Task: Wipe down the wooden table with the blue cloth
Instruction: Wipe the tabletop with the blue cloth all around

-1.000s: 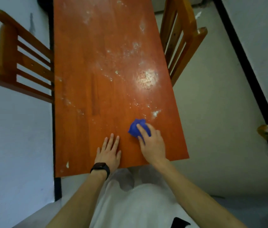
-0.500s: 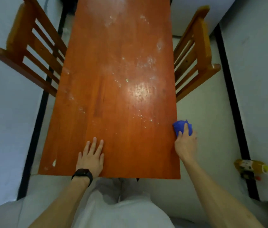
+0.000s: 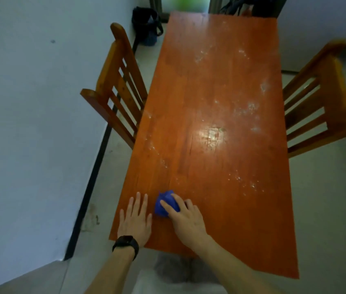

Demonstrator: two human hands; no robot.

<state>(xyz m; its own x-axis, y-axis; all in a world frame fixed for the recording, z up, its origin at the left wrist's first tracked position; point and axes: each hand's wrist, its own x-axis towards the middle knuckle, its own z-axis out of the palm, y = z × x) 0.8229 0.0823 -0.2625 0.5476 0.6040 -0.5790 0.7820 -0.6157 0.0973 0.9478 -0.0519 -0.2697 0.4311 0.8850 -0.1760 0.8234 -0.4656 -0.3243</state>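
Cloth point(image 3: 164, 197) on table point(image 3: 210, 92), near-left corner

Right hand point(image 3: 186, 221) holds blue cloth point(image 3: 163, 203) on table point(image 3: 221, 81), left hand point(image 3: 135, 221) flat.

Two slatted wooden chairs, left chair point(image 3: 110, 62) and right chair point(image 3: 335, 88). A dark bag point(image 3: 145, 24) sits on the pale floor point(image 3: 108, 187), with a black baseboard point(image 3: 92, 181) along the walls.

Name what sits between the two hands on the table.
The blue cloth, bunched under the fingers of the right hand, right beside the flat left hand on the wooden table, seen in the head view.
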